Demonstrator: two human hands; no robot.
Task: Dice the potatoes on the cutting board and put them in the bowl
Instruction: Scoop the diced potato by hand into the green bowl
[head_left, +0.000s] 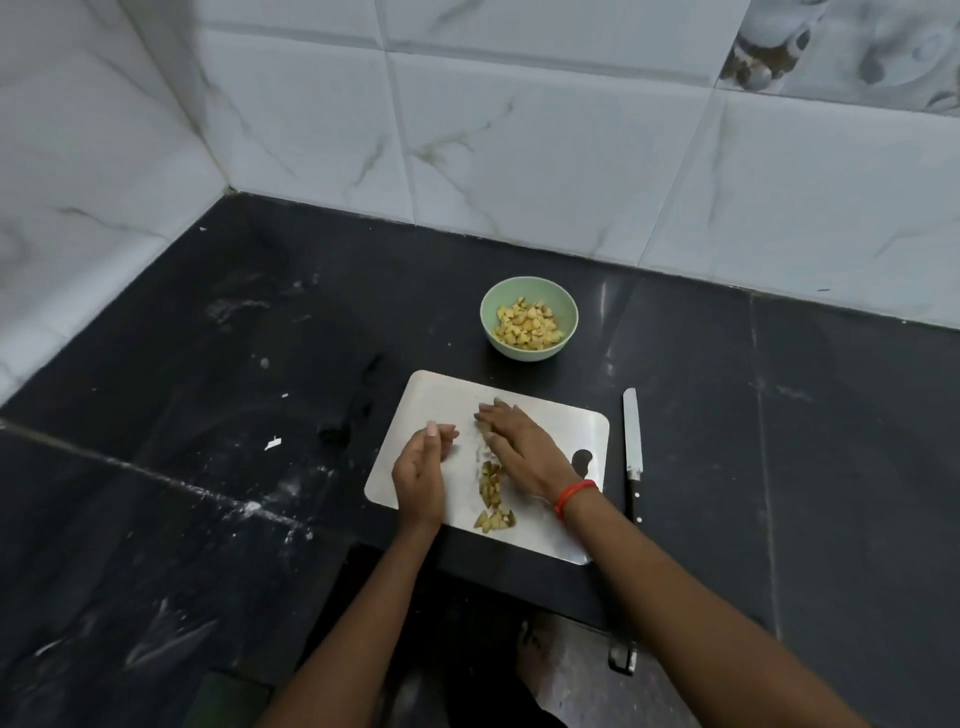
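Green bowl (525, 353) half full; on the board (445, 401), right hand (522, 449) lies flat over dice (491, 488); left hand (420, 478) loosely cupped beside them.

- Surface (779, 441): black stone with white smears (249, 506) at left.
- Lying directly on it: 1 cutting board (447, 397), 1 green bowl (524, 354) behind it, 1 knife (632, 436) just right.

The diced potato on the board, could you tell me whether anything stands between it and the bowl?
Nothing visible: only bare board and counter separate the potato pieces from the bowl; the knife lies to the right.
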